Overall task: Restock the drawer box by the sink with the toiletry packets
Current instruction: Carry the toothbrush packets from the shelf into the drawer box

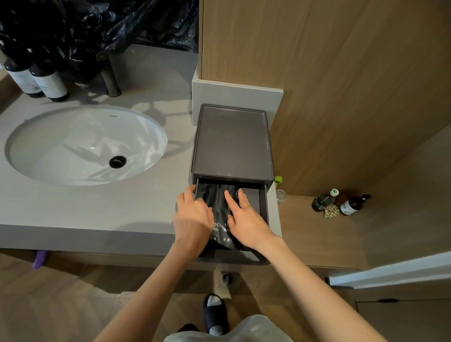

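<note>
The grey surface stretches away to the left of both hands, with the white sink sunk into it up and to the left of them. Directly beyond the fingertips stands the dark drawer box. Its drawer stands open under the hands, its front end reaching past the surface's edge. In the drawer lie the black toiletry packets, showing between the two hands and beneath them, towards the left side. The strip of drawer just right of the right hand is bare.

The left hand rests on the left packets with fingers bent near the drawer's left wall; whether it pinches one cannot be told. The right hand lies flat, its straight fingers pressing on the packets and holding nothing.

The risk seems twofold. Pressing down on the overhanging drawer could tip it or draw it out of the box. Slick packets left humped could also snag on the box's frame when the drawer is closed.
</note>
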Demonstrator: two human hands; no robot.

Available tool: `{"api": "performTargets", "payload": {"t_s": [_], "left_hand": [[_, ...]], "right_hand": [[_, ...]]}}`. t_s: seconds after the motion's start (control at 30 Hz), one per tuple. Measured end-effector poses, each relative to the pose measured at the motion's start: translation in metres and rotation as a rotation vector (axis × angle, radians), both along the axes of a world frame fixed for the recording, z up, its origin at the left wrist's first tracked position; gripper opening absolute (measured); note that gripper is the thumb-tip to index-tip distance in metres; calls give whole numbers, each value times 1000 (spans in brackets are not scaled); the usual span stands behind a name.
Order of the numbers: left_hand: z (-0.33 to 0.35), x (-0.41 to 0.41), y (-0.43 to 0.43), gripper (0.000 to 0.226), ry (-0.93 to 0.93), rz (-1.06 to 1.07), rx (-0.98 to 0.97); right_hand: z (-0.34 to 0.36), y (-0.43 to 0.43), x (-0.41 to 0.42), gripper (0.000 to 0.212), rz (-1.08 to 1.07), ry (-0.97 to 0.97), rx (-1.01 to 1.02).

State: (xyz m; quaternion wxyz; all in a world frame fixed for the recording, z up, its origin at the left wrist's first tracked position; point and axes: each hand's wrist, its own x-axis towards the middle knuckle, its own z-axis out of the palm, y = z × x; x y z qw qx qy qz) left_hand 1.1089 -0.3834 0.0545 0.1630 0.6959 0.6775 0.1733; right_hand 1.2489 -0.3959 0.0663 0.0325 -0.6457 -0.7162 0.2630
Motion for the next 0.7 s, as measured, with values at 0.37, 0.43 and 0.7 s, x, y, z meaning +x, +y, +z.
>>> {"api": "performTargets", "payload": {"t_s": [0.37, 0.43, 0.7], "left_hand": [[-3, -2, 2, 22, 134, -50, 37], [-1, -5, 3, 27, 179, -67, 11], [3, -21, 1, 65, 245, -224, -196]], "right_hand": [[-9, -2, 2, 63, -16, -58, 36], [-8, -2, 3, 63, -19, -58, 30], [3, -18, 4, 68, 11, -74, -58]]}}
